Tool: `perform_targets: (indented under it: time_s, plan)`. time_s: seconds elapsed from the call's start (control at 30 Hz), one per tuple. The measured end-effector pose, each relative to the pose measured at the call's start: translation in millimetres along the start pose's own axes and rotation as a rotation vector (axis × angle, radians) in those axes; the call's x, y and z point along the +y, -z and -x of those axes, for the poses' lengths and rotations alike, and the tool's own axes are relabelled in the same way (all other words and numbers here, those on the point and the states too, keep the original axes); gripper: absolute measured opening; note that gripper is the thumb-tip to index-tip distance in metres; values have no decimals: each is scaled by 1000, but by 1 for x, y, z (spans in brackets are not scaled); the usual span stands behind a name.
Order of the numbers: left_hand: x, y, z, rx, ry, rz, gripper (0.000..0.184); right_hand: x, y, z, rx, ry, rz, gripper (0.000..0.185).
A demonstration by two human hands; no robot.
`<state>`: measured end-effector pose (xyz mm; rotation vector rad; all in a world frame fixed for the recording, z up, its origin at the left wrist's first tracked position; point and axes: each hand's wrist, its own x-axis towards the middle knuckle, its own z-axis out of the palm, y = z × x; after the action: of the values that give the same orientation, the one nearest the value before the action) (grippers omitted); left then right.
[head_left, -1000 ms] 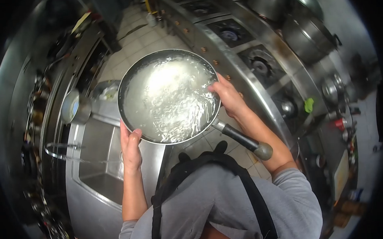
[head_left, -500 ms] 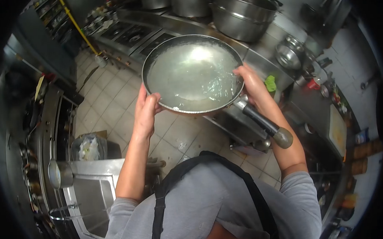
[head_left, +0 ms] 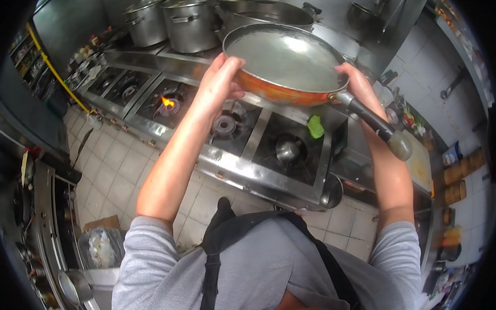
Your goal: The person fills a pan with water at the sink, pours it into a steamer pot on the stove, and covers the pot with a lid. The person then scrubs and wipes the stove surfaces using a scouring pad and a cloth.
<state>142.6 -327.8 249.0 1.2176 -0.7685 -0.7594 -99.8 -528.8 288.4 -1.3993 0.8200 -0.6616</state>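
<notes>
A wide frying pan holding clear liquid hangs in the air over the stove's back edge, orange on its outside. My left hand grips its left rim, thumb on top and fingers beneath. On the right, my right hand holds the rim close to where the black handle joins. The handle points down and right, above my right forearm. Below the pan is the stove, where a flame burns on one burner. A green cloth lies near the stove's right burner.
Tall steel pots stand behind the burners at the back left. A small metal pot sits on the right burner. At the lower left are a container with a plastic bag and a saucepan. A cutting board lies at right.
The view has swung from the sink to the stove. Both hands have carried the pan away from the sink and over the stove, keeping their grip. The liquid's surface looks calmer.
</notes>
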Motion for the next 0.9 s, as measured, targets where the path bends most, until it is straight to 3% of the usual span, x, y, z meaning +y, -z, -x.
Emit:
perform_targets:
  time_s: [0.13,0.2,0.3,0.37,0.53,0.9]
  plan:
    - [6,-10,-76,-117,8,-22,36,-28,20,-41,42,14,141,40]
    - [13,-16,-112,-202,10,-13,42,-42,17,-49,233,37,180,40]
    - [21,-24,-158,-260,0,-39,49,-54,36,-85,162,18,124,39]
    - [26,-29,-184,-264,3,-39,56,-62,38,-101,234,28,124,38]
    - [20,-34,-250,-356,26,-5,54,-83,34,-141,371,-17,100,30]
    - [13,-45,-318,-433,115,72,56,-119,45,-194,466,-155,256,41]
